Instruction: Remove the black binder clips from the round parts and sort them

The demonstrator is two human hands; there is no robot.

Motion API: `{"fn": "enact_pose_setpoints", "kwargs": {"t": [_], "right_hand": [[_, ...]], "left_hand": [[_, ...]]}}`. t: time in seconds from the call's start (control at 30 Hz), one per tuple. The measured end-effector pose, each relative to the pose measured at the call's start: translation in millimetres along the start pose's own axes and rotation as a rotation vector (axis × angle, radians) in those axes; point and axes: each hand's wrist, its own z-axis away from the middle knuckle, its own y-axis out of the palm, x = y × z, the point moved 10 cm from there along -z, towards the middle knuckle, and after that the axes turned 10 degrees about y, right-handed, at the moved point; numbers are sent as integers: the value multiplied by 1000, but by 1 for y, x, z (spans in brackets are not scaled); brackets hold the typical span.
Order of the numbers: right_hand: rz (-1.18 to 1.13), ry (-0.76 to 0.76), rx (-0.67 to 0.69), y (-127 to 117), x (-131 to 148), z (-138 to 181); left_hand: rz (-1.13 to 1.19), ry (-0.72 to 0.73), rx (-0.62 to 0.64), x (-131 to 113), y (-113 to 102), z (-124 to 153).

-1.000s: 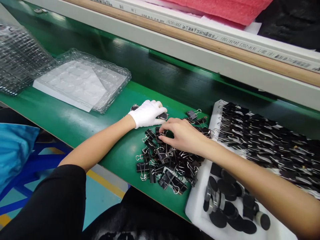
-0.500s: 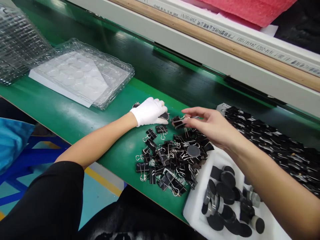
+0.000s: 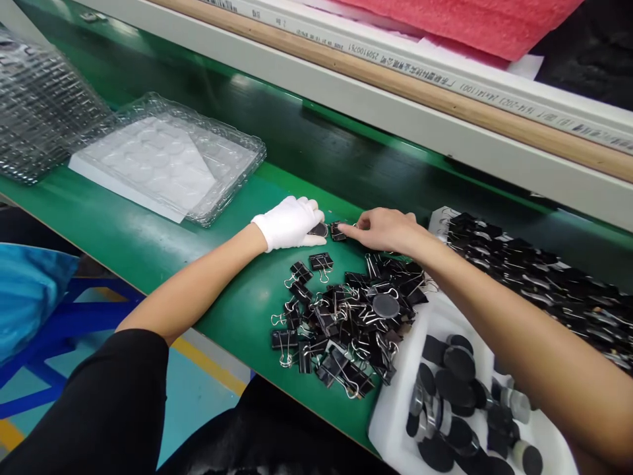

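Right hand (image 3: pixel 388 229) pinches a binder clip (image 3: pixel 338 231) in closed fingers near the tabletop's far edge, meeting the disc (image 3: pixel 319 229) under the gloved left hand (image 3: pixel 289 223); alignment should be square.

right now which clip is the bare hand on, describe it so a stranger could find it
Start at the green belt and find the white-gloved left hand pressing down a dark disc. Just right of that disc, the bare right hand pinches one black binder clip. It sits apart from the big heap of clips, which lies nearer the person.
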Motion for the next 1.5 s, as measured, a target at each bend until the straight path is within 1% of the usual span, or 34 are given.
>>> {"fn": "enact_pose_setpoints", "kwargs": {"t": [0.13,0.2,0.27,0.37,0.47,0.6,0.73,0.93,1.2,1.3,1.5], "right_hand": [[-245,-8,-188,-20,12,-13],[-320,30,-241,-17,16,-22],[-334,74,-236,-4,18,-30],[-341,96,-180,18,20,-40],[-359,95,-144,30,16,-46],[-372,85,-159,31,10,-48],[-349,107,-163,33,4,-49],[-302,135,-161,35,2,-48],[-337,135,-208,35,-1,-49],[-311,139,-217,37,-3,-51],[-227,100,-238,42,-7,-60]], "left_hand": [[-16,-12,4,-2,0,-1],[-8,-15,1,-3,0,-2],[-3,-18,-4,-3,0,-2],[-5,-20,9,-2,1,-2],[6,-12,38,-2,5,-2],[34,-16,45,-2,6,-3],[75,-23,37,-6,4,-6],[135,-39,39,-10,6,-13],[205,-75,45,-11,7,-16],[246,-90,51,-11,8,-17],[333,-103,11,-11,10,-20]]}}
